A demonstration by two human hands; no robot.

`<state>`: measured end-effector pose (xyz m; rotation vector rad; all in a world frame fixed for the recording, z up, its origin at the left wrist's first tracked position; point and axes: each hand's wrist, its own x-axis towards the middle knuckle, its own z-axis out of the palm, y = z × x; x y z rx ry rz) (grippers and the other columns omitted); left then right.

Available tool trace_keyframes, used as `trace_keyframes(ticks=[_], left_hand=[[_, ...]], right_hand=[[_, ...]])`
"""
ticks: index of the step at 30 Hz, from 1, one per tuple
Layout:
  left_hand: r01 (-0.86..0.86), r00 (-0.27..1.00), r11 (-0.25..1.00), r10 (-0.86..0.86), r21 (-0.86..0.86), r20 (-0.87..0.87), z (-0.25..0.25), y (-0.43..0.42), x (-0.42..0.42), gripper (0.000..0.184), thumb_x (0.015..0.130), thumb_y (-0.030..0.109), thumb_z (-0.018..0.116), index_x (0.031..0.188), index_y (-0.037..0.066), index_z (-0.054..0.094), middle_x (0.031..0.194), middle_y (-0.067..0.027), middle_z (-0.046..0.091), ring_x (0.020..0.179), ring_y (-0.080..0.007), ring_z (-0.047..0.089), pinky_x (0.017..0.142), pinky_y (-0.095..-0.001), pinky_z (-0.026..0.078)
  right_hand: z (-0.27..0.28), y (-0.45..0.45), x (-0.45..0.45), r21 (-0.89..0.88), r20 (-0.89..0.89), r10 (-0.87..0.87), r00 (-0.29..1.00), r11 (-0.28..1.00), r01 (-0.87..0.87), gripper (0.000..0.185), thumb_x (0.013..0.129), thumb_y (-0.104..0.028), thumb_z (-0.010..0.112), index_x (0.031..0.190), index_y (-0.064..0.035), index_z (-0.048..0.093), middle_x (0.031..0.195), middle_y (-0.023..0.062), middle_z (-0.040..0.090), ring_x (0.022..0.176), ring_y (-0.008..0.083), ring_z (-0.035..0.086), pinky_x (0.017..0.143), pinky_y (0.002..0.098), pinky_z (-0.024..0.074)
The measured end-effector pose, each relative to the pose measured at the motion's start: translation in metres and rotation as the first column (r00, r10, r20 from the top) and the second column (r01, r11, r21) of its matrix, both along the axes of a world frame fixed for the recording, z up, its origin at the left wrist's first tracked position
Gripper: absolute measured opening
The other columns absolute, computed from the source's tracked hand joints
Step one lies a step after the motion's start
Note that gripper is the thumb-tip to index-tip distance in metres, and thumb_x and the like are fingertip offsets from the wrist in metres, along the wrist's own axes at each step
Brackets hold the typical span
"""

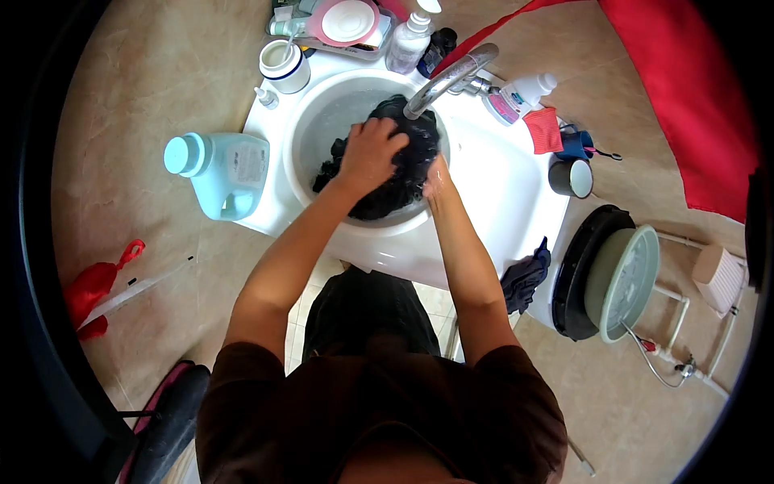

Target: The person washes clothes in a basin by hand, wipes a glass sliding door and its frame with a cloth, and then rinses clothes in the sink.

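Note:
A wet black cloth [391, 181] lies bunched in a white round basin [300, 145] that holds water, below the curved metal faucet [463, 71]. My left hand [372, 153] rests on top of the cloth, its fingers bent and somewhat apart; no fold is clearly pinched between them. At the cloth's right edge, inside the basin's rim, is my right hand [435, 179]. Its fingers are mostly hidden by the cloth and the hand's own side, so their grip does not show.
A light blue detergent jug [230, 173] stands left of the basin. Behind are a white jar [285, 66] and a pump bottle [409, 44]. To the right are a white bottle [520, 97], a cup [571, 177], dark cloth [526, 278] and upright basins [629, 282].

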<state>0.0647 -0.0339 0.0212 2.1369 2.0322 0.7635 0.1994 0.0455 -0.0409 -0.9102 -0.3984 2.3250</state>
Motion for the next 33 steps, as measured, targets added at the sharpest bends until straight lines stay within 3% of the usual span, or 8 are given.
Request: trace_keyframes(ticks=[5,8,13,17,23,26,31,33], left_hand=[[-0.13,0.98,0.955,0.082,-0.266,-0.184,-0.017,-0.034,-0.044,0.031,0.07,0.014,0.074,0.1,0.012,0.067,0.112,-0.0121,0.048,0.11,-0.0311,0.046,0.09,-0.043,0.039],[-0.198,0.98,0.925,0.178,-0.323,-0.092,0.006,-0.054,-0.044,0.034,0.072,0.025,0.076,0.101,0.01,0.066,0.115,-0.0138,0.047,0.11,-0.0335,0.045,0.092,-0.0456,0.039],[-0.242,0.968,0.897,0.198,-0.371,-0.152,-0.013,-0.073,-0.028,0.063,0.069,0.048,0.076,0.112,0.005,0.059,0.131,-0.0231,0.041,0.122,-0.0414,0.038,0.099,-0.0552,0.033],[-0.233,0.959,0.847,0.118,-0.478,-0.257,-0.053,-0.068,-0.02,0.084,0.072,0.059,0.069,0.127,0.0,0.047,0.146,-0.0275,0.028,0.135,-0.0453,0.024,0.105,-0.0623,0.022],[-0.219,0.951,0.756,0.025,-0.617,-0.308,-0.079,-0.04,-0.025,0.089,0.073,0.058,0.068,0.135,-0.001,0.045,0.146,-0.0276,0.031,0.138,-0.0451,0.022,0.108,-0.0656,0.013],[-0.221,0.951,0.677,-0.012,-0.702,-0.31,-0.088,-0.022,-0.033,0.084,0.073,0.053,0.07,0.135,0.0,0.048,0.146,-0.0275,0.032,0.137,-0.0454,0.024,0.111,-0.0625,0.014],[-0.328,0.891,0.718,0.018,-0.615,-0.454,-0.105,-0.008,-0.037,0.059,0.076,0.037,0.067,0.126,0.006,0.055,0.142,-0.0214,0.042,0.134,-0.0396,0.035,0.113,-0.0567,0.02],[-0.259,0.956,0.742,0.106,-0.618,-0.273,-0.107,-0.01,-0.046,0.052,0.074,0.029,0.07,0.119,0.007,0.057,0.14,-0.0195,0.046,0.129,-0.0379,0.042,0.11,-0.0533,0.027]], right_hand=[[0.057,-0.018,0.012,0.453,0.334,-0.004,0.943,0.878,-0.157,0.027,0.078,-0.008,0.066,0.103,0.0002,0.059,0.099,0.011,0.064,0.083,0.024,0.063,0.079,0.0313,0.0498],[0.054,-0.024,0.023,0.774,0.585,-0.303,0.752,0.484,-0.408,0.028,0.074,-0.007,0.067,0.1,0.0017,0.058,0.094,0.0156,0.058,0.087,0.0329,0.058,0.081,0.0358,0.0446],[0.026,-0.052,0.019,0.664,0.666,-0.548,0.507,0.125,-0.737,0.047,0.071,-0.01,0.071,0.114,-0.003,0.054,0.127,0.0188,0.046,0.114,0.0399,0.045,0.096,0.0498,0.038],[-0.002,-0.065,-0.005,0.353,0.794,-0.566,0.222,0.131,-0.927,0.056,0.079,-0.027,0.069,0.13,-0.0107,0.051,0.144,0.0172,0.033,0.131,0.0392,0.033,0.102,0.0594,0.031],[-0.027,-0.034,-0.029,0.218,0.922,-0.369,0.119,0.238,-0.947,0.059,0.082,-0.031,0.067,0.134,-0.0123,0.047,0.144,0.0199,0.033,0.133,0.0399,0.031,0.103,0.0574,0.0315],[-0.051,-0.017,-0.045,0.188,0.765,-0.644,-0.004,0.228,-0.955,0.053,0.082,-0.033,0.066,0.128,-0.008,0.052,0.132,0.0228,0.047,0.124,0.0429,0.042,0.098,0.0584,0.0337],[-0.062,0.031,-0.052,0.261,0.888,-0.448,0.108,0.297,-0.918,0.025,0.092,-0.022,0.049,0.108,-0.0056,0.058,0.116,0.0189,0.057,0.108,0.0373,0.055,0.092,0.0537,0.0413],[-0.043,0.036,-0.05,0.284,0.929,-0.347,0.133,0.433,-0.856,0.033,0.093,-0.03,0.049,0.109,-0.0032,0.06,0.104,0.0216,0.063,0.097,0.0381,0.061,0.091,0.0503,0.0441]])
